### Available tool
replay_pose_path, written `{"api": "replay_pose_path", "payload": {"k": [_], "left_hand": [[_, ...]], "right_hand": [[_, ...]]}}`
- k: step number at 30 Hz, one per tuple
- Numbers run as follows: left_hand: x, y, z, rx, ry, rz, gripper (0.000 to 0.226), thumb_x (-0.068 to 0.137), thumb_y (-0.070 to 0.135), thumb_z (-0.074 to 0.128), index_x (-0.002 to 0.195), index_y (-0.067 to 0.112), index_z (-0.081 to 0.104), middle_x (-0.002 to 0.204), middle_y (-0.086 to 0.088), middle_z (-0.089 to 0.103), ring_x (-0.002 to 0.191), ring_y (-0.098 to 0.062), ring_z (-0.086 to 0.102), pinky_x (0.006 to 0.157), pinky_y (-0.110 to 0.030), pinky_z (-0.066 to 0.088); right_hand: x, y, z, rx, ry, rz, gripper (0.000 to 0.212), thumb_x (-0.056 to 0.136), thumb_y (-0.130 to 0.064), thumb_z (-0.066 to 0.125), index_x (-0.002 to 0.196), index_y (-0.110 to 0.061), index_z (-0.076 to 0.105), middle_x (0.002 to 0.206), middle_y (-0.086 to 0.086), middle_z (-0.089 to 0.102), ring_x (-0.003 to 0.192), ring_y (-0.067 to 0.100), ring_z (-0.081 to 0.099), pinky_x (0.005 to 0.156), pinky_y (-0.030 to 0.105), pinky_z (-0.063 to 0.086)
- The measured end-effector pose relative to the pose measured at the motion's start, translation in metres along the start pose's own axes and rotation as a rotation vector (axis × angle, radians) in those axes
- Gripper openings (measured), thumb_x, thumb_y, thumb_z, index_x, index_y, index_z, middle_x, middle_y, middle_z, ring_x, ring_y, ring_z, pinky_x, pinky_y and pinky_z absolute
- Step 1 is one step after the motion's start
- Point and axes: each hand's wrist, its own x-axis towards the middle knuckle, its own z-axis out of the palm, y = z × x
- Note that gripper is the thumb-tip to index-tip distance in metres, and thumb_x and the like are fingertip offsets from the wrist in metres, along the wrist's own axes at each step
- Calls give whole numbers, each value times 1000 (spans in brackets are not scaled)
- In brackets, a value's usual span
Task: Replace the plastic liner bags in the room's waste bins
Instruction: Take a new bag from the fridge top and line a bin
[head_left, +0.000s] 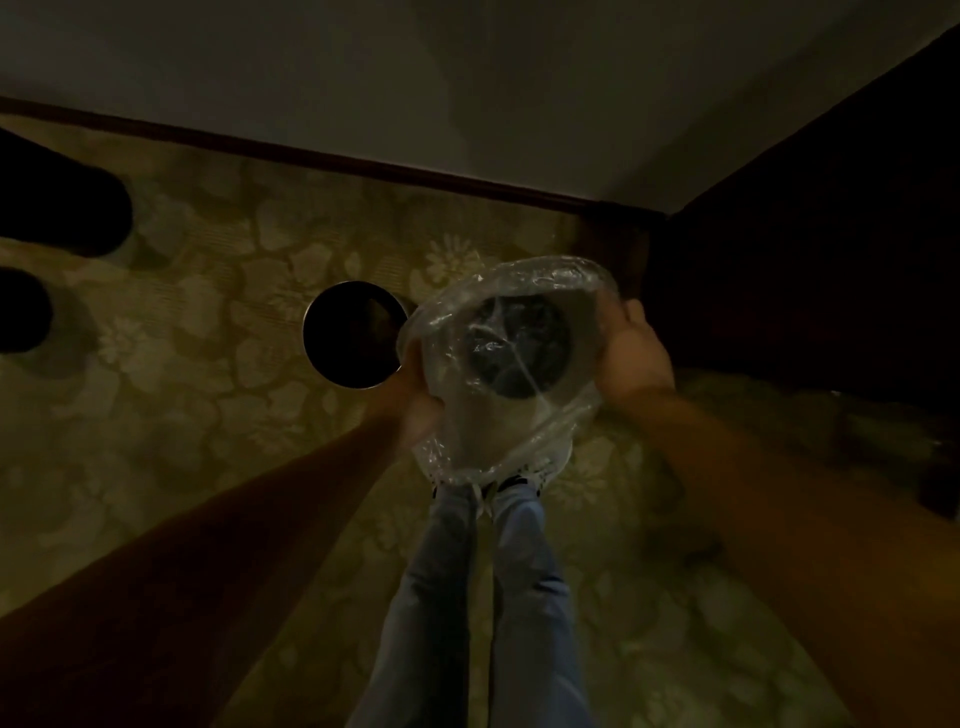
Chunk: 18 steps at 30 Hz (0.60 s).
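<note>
the clear plastic liner bag (511, 364) is up in front of me, held open between both hands above my shoes, its mouth stretched into a rough oval. through the film i can see something dark and round (519, 353), though i cannot tell whether it sits inside the bag or lies beneath it. the lower end of the bag hangs crumpled toward my legs.

my left hand (415, 410) holds the bag's left edge, fingers curled into the plastic and partly hidden behind it. my right hand (631, 358) has its grip on the right edge, thumb up on the rim and fingers wrapped under the film. both grips are closed on the bag.

just left of the bag, on the floor, stands a round waste bin (355, 335) with a shiny rim and a dark inside; the bag's edge overlaps its right side in the head view. it stands on a patterned greenish carpet (208, 338). a dark skirting board (311, 156) runs along the pale wall (415, 78) beyond. dark wooden furniture (805, 234) fills the right side. my blue jeans (488, 597) show below the bag.
</note>
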Motion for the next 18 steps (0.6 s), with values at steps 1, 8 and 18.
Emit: {"api": "replay_pose_path", "payload": {"k": [1, 8, 18], "left_hand": [[4, -6, 6, 13, 24, 1, 86, 91, 17, 60, 155, 20, 2, 94, -1, 60, 64, -17, 58, 49, -26, 37], [20, -33, 30, 215, -69, -51, 87, 94, 31, 58, 157, 27, -2, 95, -8, 69, 79, -25, 68, 64, -34, 55], [26, 66, 35, 1024, -56, 393, 29, 101, 16, 42, 120, 16, 64, 117, -9, 65, 106, -27, 65, 88, -39, 53]], "right_hand": [[2, 3, 4, 0, 25, -14, 62, 92, -31, 51, 148, -34, 27, 131, 7, 40, 105, 32, 57, 83, 46, 54], [0, 15, 13, -116, 1, 22, 86, 82, -25, 68, 154, -29, 22, 148, 13, 29, 133, 38, 35, 104, 50, 40], [9, -23, 62, -116, -415, -144, 53, 83, -5, 63, 133, -19, 59, 134, 12, 57, 120, 32, 56, 101, 42, 48]]}}
